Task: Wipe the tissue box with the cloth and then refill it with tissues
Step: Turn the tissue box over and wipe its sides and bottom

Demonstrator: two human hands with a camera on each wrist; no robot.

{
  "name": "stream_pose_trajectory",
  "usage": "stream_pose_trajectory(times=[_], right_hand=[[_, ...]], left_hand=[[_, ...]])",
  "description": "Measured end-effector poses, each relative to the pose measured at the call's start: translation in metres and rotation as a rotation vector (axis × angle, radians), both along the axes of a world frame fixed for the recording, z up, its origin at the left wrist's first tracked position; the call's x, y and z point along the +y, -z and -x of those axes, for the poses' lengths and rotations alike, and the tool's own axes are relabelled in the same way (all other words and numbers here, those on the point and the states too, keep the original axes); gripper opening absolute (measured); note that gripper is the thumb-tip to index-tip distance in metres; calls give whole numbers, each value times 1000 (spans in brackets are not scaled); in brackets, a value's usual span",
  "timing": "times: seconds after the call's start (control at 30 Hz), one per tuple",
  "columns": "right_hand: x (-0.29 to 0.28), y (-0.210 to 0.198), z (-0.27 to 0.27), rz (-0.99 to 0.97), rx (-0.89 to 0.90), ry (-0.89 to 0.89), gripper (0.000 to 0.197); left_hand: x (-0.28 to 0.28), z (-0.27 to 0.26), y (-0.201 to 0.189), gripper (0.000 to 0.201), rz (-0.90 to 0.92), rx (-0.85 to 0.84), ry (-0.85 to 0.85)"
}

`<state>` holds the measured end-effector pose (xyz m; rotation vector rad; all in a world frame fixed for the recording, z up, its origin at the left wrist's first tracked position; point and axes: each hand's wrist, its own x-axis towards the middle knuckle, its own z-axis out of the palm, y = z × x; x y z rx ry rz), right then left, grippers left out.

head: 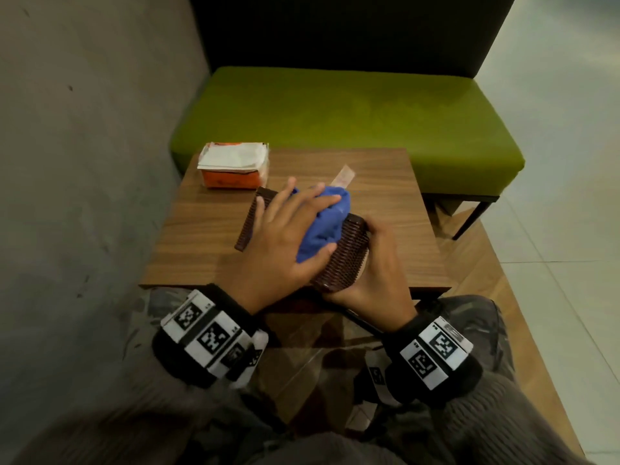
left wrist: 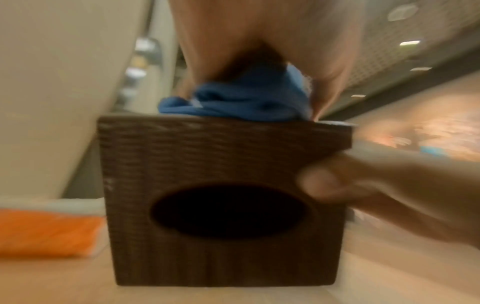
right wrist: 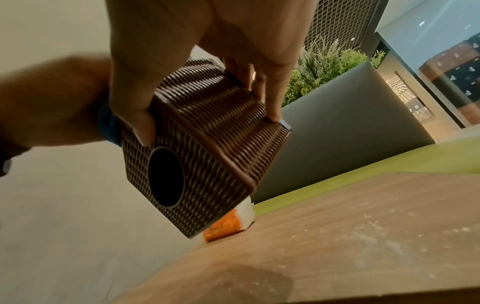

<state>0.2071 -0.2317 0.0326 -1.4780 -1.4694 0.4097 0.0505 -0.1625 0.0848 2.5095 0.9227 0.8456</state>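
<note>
A dark brown ribbed tissue box lies tipped on its side at the front of the wooden table. Its oval opening faces me and looks dark inside. My left hand lies on top of the box, with fingers and thumb clasping a bunched blue cloth against its upper face. My right hand grips the box's near right end, thumb on the opening face and fingers along the ribbed side. An orange pack of white tissues sits at the table's back left corner.
A small paper strip lies on the table just behind the cloth. A green bench stands beyond the table, and a grey wall runs along the left. Tiled floor lies to the right.
</note>
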Motion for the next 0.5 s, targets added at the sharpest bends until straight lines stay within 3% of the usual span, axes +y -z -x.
stream_pose_trajectory(times=[0.07,0.13,0.27,0.43,0.5], right_hand=[[0,2,3,6,7,1,95],[1,1,7,-10,28,-6,98],[-1,-2,9,-61,3,-33,100],[-4,4,4,-5,-2,18,102],[-4,0,4,-1,12,24,101]], left_hand=[[3,-3,0,40,-12,-90,7],[-7,-13,0,31,-144,-138,-25],[-18,-19,1,29,-305,-77,109],[2,-13,-8,21,-198,-221,-241],[-7,-15,-6,23,-229,-224,-198]])
